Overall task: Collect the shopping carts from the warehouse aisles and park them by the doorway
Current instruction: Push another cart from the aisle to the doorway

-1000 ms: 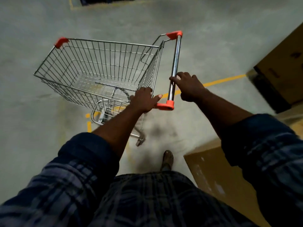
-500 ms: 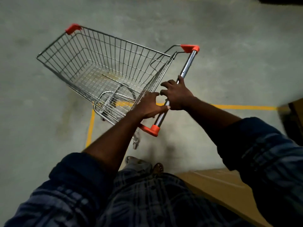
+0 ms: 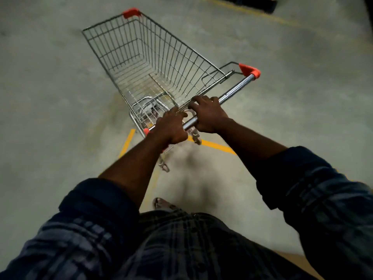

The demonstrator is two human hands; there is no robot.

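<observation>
Head view looked down on two bare forearms stretched forward, with the dark plaid sleeves [image 3: 323, 188] pushed up near the elbows. The left hand [image 3: 171, 128] was clamped over the near end of the chrome handle bar [image 3: 236, 88], knuckles up. The right hand [image 3: 207, 116] gripped the same bar just beside it, with a short stretch of bare metal showing between them. The silver wire shopping cart [image 3: 181, 63] with orange plastic corner caps [image 3: 249, 70] stood on the grey concrete floor [image 3: 50, 98] directly ahead of the person, its nose angled up and to the left. Painted yellow floor lines [image 3: 216, 145] ran under its rear, partly hidden by the hands and frame. One rear castor [image 3: 164, 167] showed below the left wrist. A sandalled foot [image 3: 161, 203] poked out beneath the shirt. A dark, blurred object [image 3: 252, 4] lay at the top edge, well apart from the cart.
</observation>
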